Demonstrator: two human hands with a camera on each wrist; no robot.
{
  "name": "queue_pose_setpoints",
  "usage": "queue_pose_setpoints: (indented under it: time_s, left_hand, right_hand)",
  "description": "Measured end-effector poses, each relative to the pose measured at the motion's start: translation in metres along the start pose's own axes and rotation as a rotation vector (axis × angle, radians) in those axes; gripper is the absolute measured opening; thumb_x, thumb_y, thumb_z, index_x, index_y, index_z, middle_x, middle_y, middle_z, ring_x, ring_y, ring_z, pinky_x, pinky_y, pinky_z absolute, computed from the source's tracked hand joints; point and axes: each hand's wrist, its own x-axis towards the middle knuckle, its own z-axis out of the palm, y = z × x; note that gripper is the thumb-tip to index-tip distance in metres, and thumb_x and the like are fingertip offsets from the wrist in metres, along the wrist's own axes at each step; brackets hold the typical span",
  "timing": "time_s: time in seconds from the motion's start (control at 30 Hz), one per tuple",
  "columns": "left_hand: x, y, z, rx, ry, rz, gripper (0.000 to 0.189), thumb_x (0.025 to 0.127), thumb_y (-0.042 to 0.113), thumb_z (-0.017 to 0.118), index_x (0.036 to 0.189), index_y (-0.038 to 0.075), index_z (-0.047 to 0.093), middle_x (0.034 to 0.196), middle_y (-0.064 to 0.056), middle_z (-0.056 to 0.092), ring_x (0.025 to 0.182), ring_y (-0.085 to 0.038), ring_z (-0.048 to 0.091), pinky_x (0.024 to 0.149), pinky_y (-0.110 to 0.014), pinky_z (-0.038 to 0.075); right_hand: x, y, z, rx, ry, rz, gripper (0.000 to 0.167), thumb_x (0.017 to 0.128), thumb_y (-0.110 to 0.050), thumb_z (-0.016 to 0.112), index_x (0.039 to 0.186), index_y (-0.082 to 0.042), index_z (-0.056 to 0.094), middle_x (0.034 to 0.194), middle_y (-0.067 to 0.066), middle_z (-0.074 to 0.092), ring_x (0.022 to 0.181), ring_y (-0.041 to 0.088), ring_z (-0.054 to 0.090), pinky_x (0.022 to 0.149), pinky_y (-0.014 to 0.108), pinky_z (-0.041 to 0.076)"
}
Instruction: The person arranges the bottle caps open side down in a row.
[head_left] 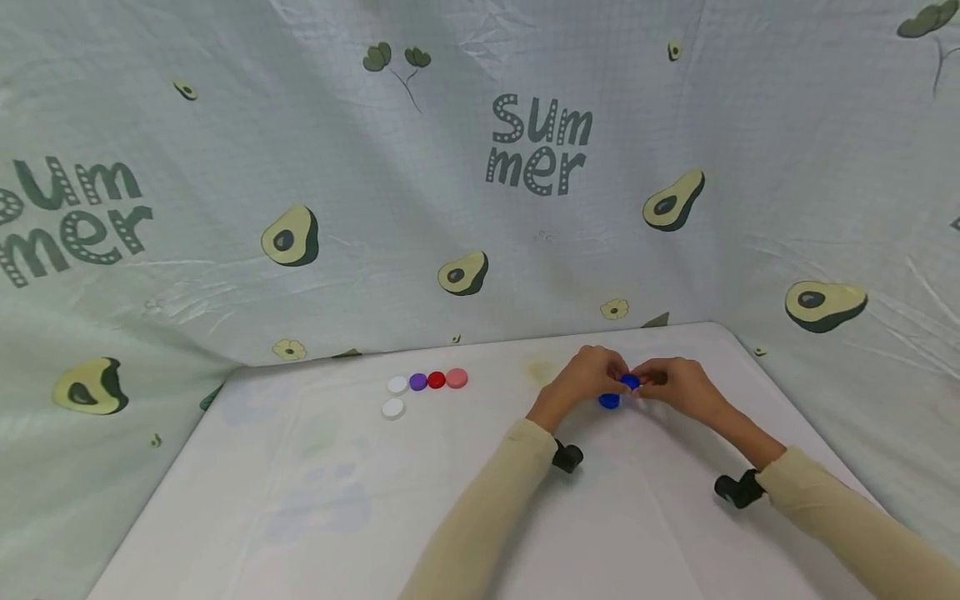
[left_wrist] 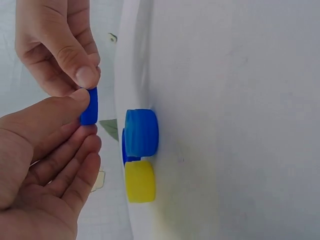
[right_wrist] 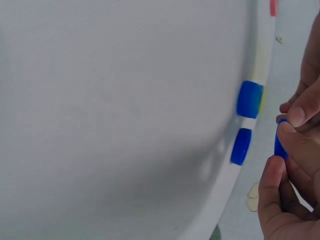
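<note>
beige sleeves, left grip and right grip pinching, blue cap held between them (raised above the table)

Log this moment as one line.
left hand: holds round blue plastic cap | right hand: holds same cap | cap: above white table

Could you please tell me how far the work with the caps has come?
Possibly done: a purple cap, red cap, pink cap and white cap lie in a row.
In hand: the left hand and right hand hold a blue cap.
Possibly left: the yellow cap, lighter blue cap and darker blue cap near the hands, unless already placed; I cannot tell.
</note>
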Motion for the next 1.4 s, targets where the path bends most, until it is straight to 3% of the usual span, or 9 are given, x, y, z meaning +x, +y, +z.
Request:
queue_pose_setpoints:
  time_s: [0.2, 0.57, 0.9, 1.4]
  left_hand:
    - [-0.021, -0.010, -0.015, -0.105, 0.056, 0.039, 0.026, 0.090, 0.017, 0.080, 0.112, 0.004, 0.073, 0.093, 0.002, 0.068, 0.082, -0.005, 0.058, 0.072, -0.013, 0.049]
    - [-0.057, -0.031, -0.038, -0.089, 0.103, 0.058, 0.024, 0.090, 0.016, 0.080, 0.110, 0.005, 0.073, 0.090, 0.002, 0.066, 0.082, -0.007, 0.058, 0.074, -0.015, 0.050]
    - [-0.079, -0.053, -0.050, -0.157, 0.143, 0.063, 0.024, 0.088, 0.014, 0.082, 0.109, 0.005, 0.073, 0.091, 0.000, 0.067, 0.082, -0.010, 0.060, 0.075, -0.018, 0.052]
    - [-0.102, -0.075, -0.060, -0.262, 0.074, 0.021, 0.023, 0.090, 0.014, 0.079, 0.112, 0.008, 0.076, 0.102, -0.002, 0.076, 0.090, -0.011, 0.071, 0.084, -0.023, 0.058]
  right_hand:
    - [0.010, -0.016, 0.004, 0.012, -0.001, -0.008, 0.027, 0.089, -0.009, 0.079, 0.112, 0.003, 0.073, 0.094, 0.006, 0.075, 0.082, 0.016, 0.068, 0.066, 0.021, 0.055]
    - [0.023, -0.047, 0.026, 0.093, -0.034, -0.010, 0.029, 0.089, -0.010, 0.078, 0.115, 0.003, 0.073, 0.097, 0.008, 0.075, 0.085, 0.018, 0.072, 0.072, 0.027, 0.060]
    - [0.030, -0.067, 0.045, 0.155, -0.054, -0.017, 0.030, 0.088, -0.013, 0.080, 0.115, -0.002, 0.074, 0.100, 0.007, 0.075, 0.089, 0.018, 0.072, 0.077, 0.031, 0.060]
    - [0.040, -0.087, 0.054, 0.115, -0.168, -0.069, 0.023, 0.085, -0.017, 0.084, 0.103, -0.004, 0.077, 0.088, -0.001, 0.075, 0.078, 0.011, 0.067, 0.070, 0.027, 0.057]
